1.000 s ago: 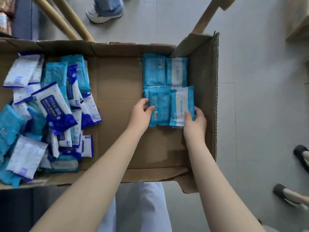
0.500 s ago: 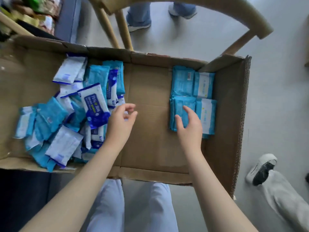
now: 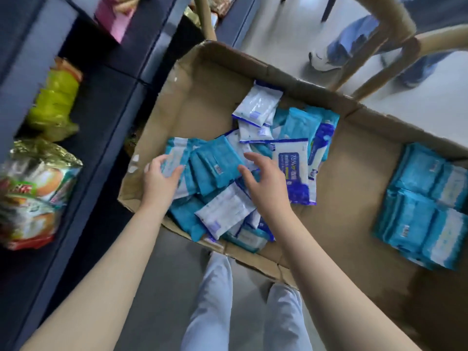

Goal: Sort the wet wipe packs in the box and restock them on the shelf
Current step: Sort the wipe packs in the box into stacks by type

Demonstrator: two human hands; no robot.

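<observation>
An open cardboard box point(image 3: 349, 178) holds a loose heap of wet wipe packs at its left end: teal packs point(image 3: 215, 168), white packs point(image 3: 228, 211) and a white pack with a dark blue label point(image 3: 295, 173). At the right end lies a tidy group of teal packs point(image 3: 420, 206). My left hand point(image 3: 159, 181) closes its fingers on the edge of a light teal pack point(image 3: 174, 155) at the heap's left side. My right hand point(image 3: 263, 181) hovers over the middle of the heap, fingers spread, holding nothing.
A dark blue shelf point(image 3: 106, 105) runs along the left, stocked with a green snack bag point(image 3: 55, 100), a red and green bag point(image 3: 33, 196) and a pink box point(image 3: 114, 19). Wooden chair legs point(image 3: 374, 59) and another person's shoes point(image 3: 326, 62) are beyond the box.
Both hands left the tidy teal group at the right end and moved left to the loose heap. My left hand took hold of a light teal pack. The view swung left towards the shelf.
</observation>
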